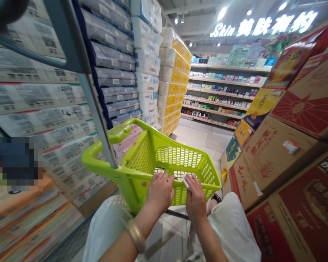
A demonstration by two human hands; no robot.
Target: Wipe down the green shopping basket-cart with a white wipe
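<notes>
A lime green plastic shopping basket (142,153) stands in front of me in a shop aisle, its grey pull handle (95,109) rising up to the left. My left hand (160,193) rests on the near rim of the basket with its fingers curled over the edge. My right hand (195,198) sits beside it on the same rim and pinches a small white thing (186,181), perhaps a cloth or paper. A pale bracelet (136,234) circles my left wrist. White trouser legs show below.
Stacked packs of tissue and paper goods (117,69) line the left side. Large cardboard boxes (289,156) crowd the right. Shelves of small products (218,98) stand at the far end, beyond a tiled floor (199,138).
</notes>
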